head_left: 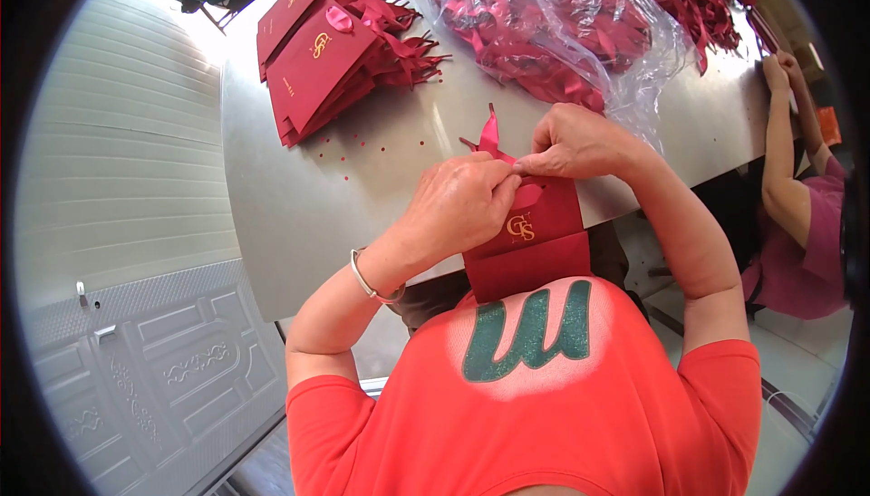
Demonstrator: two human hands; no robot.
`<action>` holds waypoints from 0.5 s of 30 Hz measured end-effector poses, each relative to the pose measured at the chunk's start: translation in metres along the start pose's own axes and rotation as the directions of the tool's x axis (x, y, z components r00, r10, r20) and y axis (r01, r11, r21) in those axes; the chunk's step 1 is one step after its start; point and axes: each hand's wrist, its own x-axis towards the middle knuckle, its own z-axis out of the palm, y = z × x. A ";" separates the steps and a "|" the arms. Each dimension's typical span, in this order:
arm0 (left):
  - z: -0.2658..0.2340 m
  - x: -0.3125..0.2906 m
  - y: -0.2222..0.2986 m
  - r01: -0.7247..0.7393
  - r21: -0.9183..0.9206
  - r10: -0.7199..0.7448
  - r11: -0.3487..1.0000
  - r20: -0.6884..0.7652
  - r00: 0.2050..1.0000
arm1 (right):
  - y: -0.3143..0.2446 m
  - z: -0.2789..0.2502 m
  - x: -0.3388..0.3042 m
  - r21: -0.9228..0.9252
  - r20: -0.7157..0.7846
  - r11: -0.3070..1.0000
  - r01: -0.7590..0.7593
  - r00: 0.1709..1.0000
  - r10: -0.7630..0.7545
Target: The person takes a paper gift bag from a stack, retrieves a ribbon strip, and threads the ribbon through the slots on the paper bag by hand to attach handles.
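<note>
Both hands pinch a ribbon at the mouth of a dark red paper bag, held against the table edge.

The grey table (pixel 299 197) carries the stock within reach: a clear plastic sack of red ribbons (pixel 580 25) at the far side and a fanned stack of flat red bags (pixel 317 61) to the far left, kept apart from the working spot. The dark red paper bag (pixel 530 242) hangs over the near edge against the person's chest, which steadies it. The left hand (pixel 453 202) and right hand (pixel 575 143) meet at its top, fingertips closed on the ribbon (pixel 489 134), whose end sticks upward. A bracelet (pixel 367 279) circles the left wrist. Another person's arm (pixel 779 152) rests at the right.
</note>
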 end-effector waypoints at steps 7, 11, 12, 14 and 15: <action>0.001 0.003 0.002 0.015 -0.001 -0.015 1.000 0.038 0.999 | 0.001 0.009 0.001 0.107 -0.005 0.994 -0.021 1.000 0.021; 0.000 -0.003 -0.003 0.000 -0.028 0.001 1.000 0.027 1.000 | -0.001 0.019 0.002 0.176 -0.133 0.982 -0.063 0.987 0.087; 0.001 -0.002 -0.004 -0.004 -0.024 0.005 1.000 0.023 1.000 | 0.001 0.021 0.002 0.173 -0.131 0.983 -0.066 0.987 0.089; 0.001 -0.002 -0.004 -0.007 -0.049 0.008 0.999 0.016 1.000 | 0.004 0.025 0.002 0.177 -0.279 0.983 -0.046 0.956 0.095; 0.000 -0.003 -0.004 -0.011 -0.070 0.012 0.998 0.010 1.000 | 0.004 0.027 0.002 0.173 -0.278 0.984 -0.046 0.956 0.093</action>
